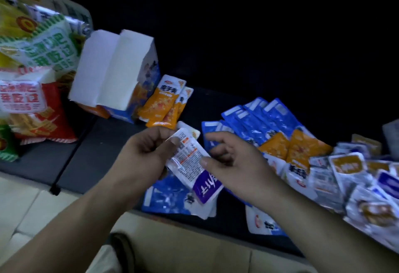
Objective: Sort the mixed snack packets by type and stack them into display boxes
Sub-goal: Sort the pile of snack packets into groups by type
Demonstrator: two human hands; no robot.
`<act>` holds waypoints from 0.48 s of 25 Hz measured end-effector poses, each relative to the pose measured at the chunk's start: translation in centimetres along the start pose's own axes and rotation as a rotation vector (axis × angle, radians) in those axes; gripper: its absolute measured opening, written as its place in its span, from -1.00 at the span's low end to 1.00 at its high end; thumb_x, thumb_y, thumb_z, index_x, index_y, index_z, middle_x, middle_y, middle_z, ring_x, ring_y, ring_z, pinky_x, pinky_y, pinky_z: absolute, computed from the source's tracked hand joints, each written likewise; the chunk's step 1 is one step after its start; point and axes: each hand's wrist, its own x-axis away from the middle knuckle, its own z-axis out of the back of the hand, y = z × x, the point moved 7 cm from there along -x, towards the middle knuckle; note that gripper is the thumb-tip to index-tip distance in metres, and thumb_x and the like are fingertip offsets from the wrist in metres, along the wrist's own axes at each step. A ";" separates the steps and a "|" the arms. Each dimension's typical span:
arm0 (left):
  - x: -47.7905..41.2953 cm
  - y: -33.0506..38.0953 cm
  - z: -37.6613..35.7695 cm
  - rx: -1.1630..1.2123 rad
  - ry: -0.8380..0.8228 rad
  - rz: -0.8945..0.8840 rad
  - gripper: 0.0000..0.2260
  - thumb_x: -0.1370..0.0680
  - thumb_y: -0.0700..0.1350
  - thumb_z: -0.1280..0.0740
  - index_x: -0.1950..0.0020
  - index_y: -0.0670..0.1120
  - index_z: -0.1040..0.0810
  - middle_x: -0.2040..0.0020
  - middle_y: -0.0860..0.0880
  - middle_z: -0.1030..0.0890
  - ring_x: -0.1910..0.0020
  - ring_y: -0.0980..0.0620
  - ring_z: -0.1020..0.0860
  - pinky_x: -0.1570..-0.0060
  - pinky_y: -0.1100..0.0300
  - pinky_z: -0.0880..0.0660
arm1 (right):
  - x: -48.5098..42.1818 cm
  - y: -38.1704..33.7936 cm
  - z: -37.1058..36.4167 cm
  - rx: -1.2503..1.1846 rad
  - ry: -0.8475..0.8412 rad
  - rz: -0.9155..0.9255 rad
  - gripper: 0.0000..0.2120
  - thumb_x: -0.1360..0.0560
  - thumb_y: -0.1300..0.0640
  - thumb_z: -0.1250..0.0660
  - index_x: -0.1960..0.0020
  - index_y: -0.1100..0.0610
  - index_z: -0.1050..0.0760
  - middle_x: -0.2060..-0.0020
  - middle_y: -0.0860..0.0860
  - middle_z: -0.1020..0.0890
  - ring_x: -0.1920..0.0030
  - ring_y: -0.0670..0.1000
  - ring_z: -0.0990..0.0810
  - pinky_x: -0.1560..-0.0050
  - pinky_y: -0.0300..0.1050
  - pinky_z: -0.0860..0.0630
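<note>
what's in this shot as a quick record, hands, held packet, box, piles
left hand: grips white-and-purple packet, printed back up
right hand: thumb on that packet's right edge, seems to pinch it
display box: white, flaps open, up-left of the hands
orange packets: right beside the box
blue packets: fanned out beyond the right hand
mixed pile: unsorted, far right
big snack bags: heaped at the left edge

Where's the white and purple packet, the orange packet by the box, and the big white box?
white and purple plastic packet (189, 163): head view, its printed white middle.
orange plastic packet (159, 104): head view, its orange front.
white cardboard box (108, 74): head view, its open white flap.
</note>
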 end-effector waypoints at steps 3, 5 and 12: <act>0.2 1.6 -5.0 0.027 0.003 -0.033 -0.91 -0.65 -0.13 -0.35 -0.03 -0.10 -0.65 0.27 -0.11 -0.69 0.50 0.05 -0.51 0.52 0.22 -0.43 | 2.5 0.8 3.8 0.041 0.118 -0.011 -0.80 -0.62 0.07 -0.39 -0.10 -0.24 -0.50 0.17 -0.01 -0.65 0.17 -0.04 -0.66 0.14 0.01 -0.61; 0.0 2.6 -8.5 0.057 -0.024 -0.045 -0.91 -0.65 -0.12 -0.35 -0.13 -0.03 -0.62 0.19 -0.10 -0.71 0.41 0.00 -0.61 0.47 0.15 -0.50 | 4.7 2.9 8.2 0.003 0.296 -0.048 -0.80 -0.67 0.07 -0.32 -0.17 -0.24 -0.46 0.15 -0.11 -0.62 0.21 -0.03 -0.63 0.23 0.02 -0.57; 1.2 1.5 -20.7 -0.272 -0.390 0.020 -0.75 -0.65 -0.21 -0.34 -0.32 -0.01 -0.53 -0.37 0.00 -0.54 -0.39 -0.07 -0.51 -0.22 0.04 -0.53 | 13.5 12.2 20.5 0.195 0.868 -0.152 -0.65 -0.71 0.05 -0.15 -0.46 -0.16 -0.37 -0.05 0.07 -0.59 0.24 0.03 -0.58 0.26 -0.01 -0.47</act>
